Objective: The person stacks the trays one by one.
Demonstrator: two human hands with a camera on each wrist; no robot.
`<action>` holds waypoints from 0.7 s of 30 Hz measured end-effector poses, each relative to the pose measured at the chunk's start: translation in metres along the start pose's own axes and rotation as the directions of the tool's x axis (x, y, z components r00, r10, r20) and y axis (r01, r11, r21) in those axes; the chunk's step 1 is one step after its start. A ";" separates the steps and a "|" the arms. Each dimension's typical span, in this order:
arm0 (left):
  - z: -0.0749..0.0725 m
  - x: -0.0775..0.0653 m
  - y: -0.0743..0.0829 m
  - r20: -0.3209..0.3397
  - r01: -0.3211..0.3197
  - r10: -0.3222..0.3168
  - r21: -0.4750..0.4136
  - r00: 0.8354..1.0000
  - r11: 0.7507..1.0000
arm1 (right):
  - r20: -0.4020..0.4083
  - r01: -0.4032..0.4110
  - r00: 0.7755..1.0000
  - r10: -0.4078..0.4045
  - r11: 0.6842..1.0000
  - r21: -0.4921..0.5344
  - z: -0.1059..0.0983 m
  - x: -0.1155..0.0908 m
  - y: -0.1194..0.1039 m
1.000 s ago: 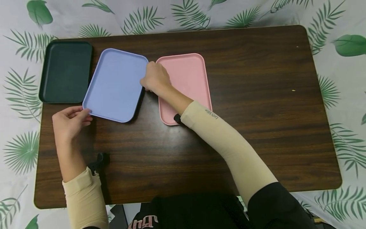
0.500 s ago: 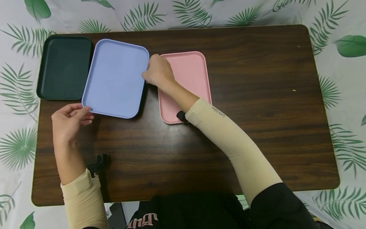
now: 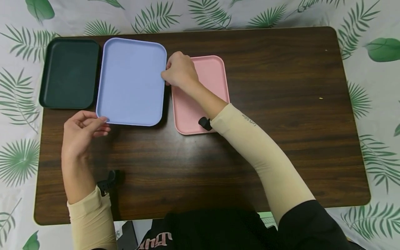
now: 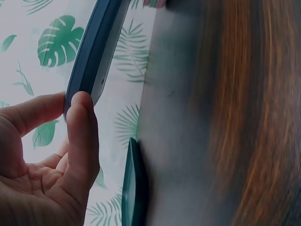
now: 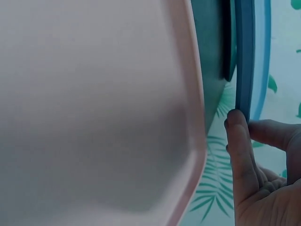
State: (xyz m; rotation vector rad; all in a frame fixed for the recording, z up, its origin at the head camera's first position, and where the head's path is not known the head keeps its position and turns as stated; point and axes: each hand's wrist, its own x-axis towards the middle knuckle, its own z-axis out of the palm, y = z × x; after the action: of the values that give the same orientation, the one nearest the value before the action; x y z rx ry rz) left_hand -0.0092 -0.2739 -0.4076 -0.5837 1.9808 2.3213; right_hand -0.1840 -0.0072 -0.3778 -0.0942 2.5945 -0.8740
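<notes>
Both hands hold a light blue tray (image 3: 132,83) between them, between the dark green tray and the pink tray. At its near left corner, the left hand (image 3: 82,130) pinches the rim between thumb and fingers. The right hand (image 3: 182,71) grips the right edge toward the far end, reaching over the pink tray (image 3: 203,100) and hiding part of it. The left wrist view shows the tray edge (image 4: 89,52) raised above the table in the left fingertips. In the right wrist view, the right thumb and fingers pinch the blue edge (image 5: 245,61).
The dark green tray (image 3: 70,73) lies at the table's far left corner, close beside the blue one. The brown wood-grain table (image 3: 281,86) extends to the right, with a small pale speck (image 3: 321,98) on it. Leaf-patterned cloth (image 3: 18,139) surrounds the table.
The blue tray has moved away from the person and slightly right, turning straighter in line with the other trays. Both hands moved with it, keeping their grip.
</notes>
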 end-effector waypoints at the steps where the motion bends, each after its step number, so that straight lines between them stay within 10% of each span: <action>1: 0.002 -0.001 0.000 0.025 -0.005 0.005 -0.007 1.000 1.000 | 0.000 -0.006 1.000 0.006 1.000 0.006 -0.002 0.000 0.001; 10: 0.019 -0.006 0.001 0.227 -0.045 0.047 -0.012 0.973 0.999 | 0.002 -0.028 1.000 0.028 0.999 0.016 -0.024 -0.003 0.014; 21: 0.042 -0.013 -0.003 0.318 -0.018 -0.014 0.099 0.948 0.995 | 0.044 -0.041 0.998 0.036 0.993 0.107 -0.048 -0.014 0.033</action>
State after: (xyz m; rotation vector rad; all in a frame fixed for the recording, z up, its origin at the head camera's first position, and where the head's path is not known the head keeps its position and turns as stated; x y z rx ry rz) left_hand -0.0069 -0.2303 -0.4012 -0.1839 1.9289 2.1355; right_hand -0.1877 0.0492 -0.3580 -0.0320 2.4965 -0.9851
